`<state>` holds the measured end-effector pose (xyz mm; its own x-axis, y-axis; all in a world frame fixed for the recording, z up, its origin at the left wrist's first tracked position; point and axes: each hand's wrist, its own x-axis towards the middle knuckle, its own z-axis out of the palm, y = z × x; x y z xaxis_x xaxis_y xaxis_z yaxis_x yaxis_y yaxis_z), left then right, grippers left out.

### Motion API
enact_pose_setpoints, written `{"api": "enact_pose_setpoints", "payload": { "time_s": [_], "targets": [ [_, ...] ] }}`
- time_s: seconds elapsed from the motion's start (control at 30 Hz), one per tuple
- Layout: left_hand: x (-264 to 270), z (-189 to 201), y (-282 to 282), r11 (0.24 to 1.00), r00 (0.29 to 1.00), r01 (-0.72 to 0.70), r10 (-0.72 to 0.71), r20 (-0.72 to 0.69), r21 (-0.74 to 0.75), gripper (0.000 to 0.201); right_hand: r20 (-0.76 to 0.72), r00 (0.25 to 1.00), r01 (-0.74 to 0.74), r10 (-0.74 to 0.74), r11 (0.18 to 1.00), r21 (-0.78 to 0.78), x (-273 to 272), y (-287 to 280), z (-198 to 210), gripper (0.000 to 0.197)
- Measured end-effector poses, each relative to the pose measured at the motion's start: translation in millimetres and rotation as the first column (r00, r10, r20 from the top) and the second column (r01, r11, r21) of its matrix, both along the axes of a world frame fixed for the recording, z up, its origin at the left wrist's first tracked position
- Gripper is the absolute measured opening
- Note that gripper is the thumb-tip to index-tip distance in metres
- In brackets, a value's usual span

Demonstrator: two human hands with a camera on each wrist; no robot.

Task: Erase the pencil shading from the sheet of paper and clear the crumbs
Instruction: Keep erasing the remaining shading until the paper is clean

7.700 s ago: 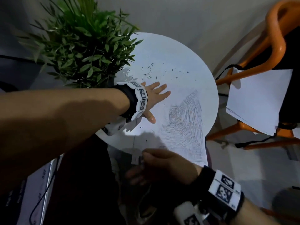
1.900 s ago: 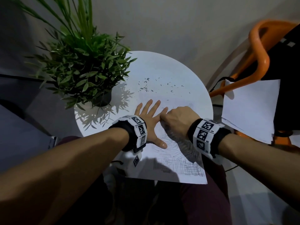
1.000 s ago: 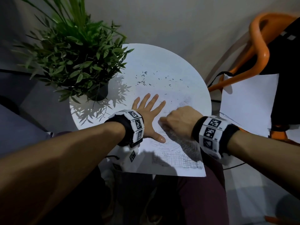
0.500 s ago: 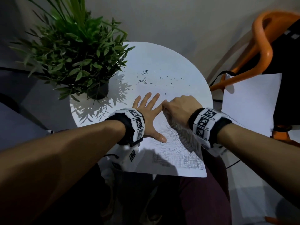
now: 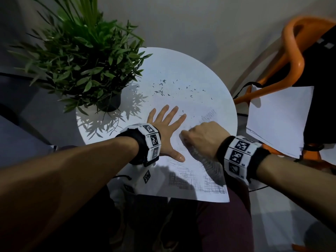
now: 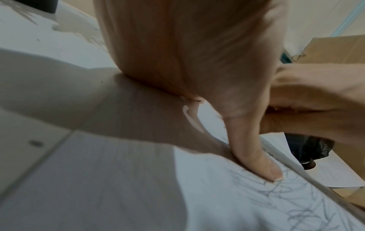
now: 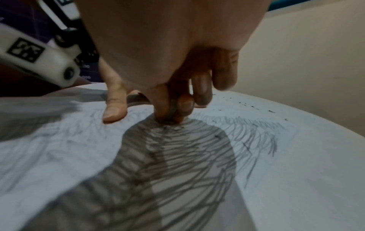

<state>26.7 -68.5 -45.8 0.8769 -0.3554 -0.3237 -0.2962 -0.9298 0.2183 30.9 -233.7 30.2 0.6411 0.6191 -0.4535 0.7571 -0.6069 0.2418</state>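
Observation:
A white sheet of paper (image 5: 183, 75) lies on the round white table (image 5: 85, 122), its near corner overhanging the edge. Pencil shading (image 5: 212, 185) covers its near right part, fainter around my hands. Dark eraser crumbs (image 5: 163, 90) are scattered on the far half. My left hand (image 5: 167, 124) lies flat on the sheet, fingers spread, thumb (image 6: 256, 157) pressing the paper. My right hand (image 5: 183, 135) is curled just right of it. In the right wrist view its fingertips (image 7: 183, 104) pinch a small grey eraser (image 7: 172, 107), mostly hidden, pressed onto the shading.
A potted green plant (image 5: 81, 57) stands on the table's far left, its pot (image 5: 111, 100) close to my left hand. On the right, an orange chair (image 5: 294, 57) holds loose white sheets (image 5: 280, 117). A cardboard box (image 6: 335, 50) shows beyond the table.
My right hand came up from below the table edge onto the sheet. It has been rubbing back and forth and has just slid toward me. The left hand stays flat.

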Motion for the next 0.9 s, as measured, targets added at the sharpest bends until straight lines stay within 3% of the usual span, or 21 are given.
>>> {"api": "enact_pose_setpoints", "payload": {
  "time_s": [0.07,0.23,0.43,0.6,0.7,0.77,0.83,0.9],
  "targets": [
    [0.4,1.1,0.3,1.0,1.0,-0.002,0.002,-0.006,-0.004,0.141,-0.001,1.0,-0.013,0.013,1.0,0.023,3.7,-4.1,3.1,0.007],
    [0.1,2.1,-1.1,1.0,1.0,-0.003,0.003,-0.007,0.011,0.141,0.075,0.981,0.17,-0.179,0.979,0.111,28.9,4.9,0.5,0.01],
    [-0.2,1.5,-0.1,1.0,1.0,-0.004,0.004,-0.012,0.003,0.141,-0.029,0.999,0.015,-0.014,1.0,0.014,-2.4,-9.9,1.3,0.019],
    [-0.1,2.7,-1.8,1.0,1.0,0.0,0.0,-0.008,0.027,0.141,0.064,0.979,0.184,-0.193,0.976,0.116,20.8,-0.2,2.2,0.008],
    [-1.2,2.2,-1.3,1.0,1.0,0.004,-0.003,-0.012,0.022,0.14,0.025,0.994,0.109,-0.111,0.991,0.073,3.4,-6.4,-6.9,0.01],
    [-0.9,2.6,-1.0,1.0,1.0,0.0,0.001,-0.02,0.018,0.14,-0.019,0.991,0.132,-0.13,0.98,0.146,-0.1,-18.7,-11.3,0.002],
    [-0.2,2.4,-1.1,1.0,1.0,-0.002,0.002,-0.028,0.016,0.141,-0.1,0.962,0.274,-0.255,0.896,0.349,5.9,-29.9,-19.2,0.012],
    [0.6,1.9,-1.0,1.0,0.999,0.003,-0.003,-0.033,0.015,0.141,-0.232,0.9,0.435,-0.37,0.705,0.56,10.4,-36.8,-29.7,0.021]
  ]
}}
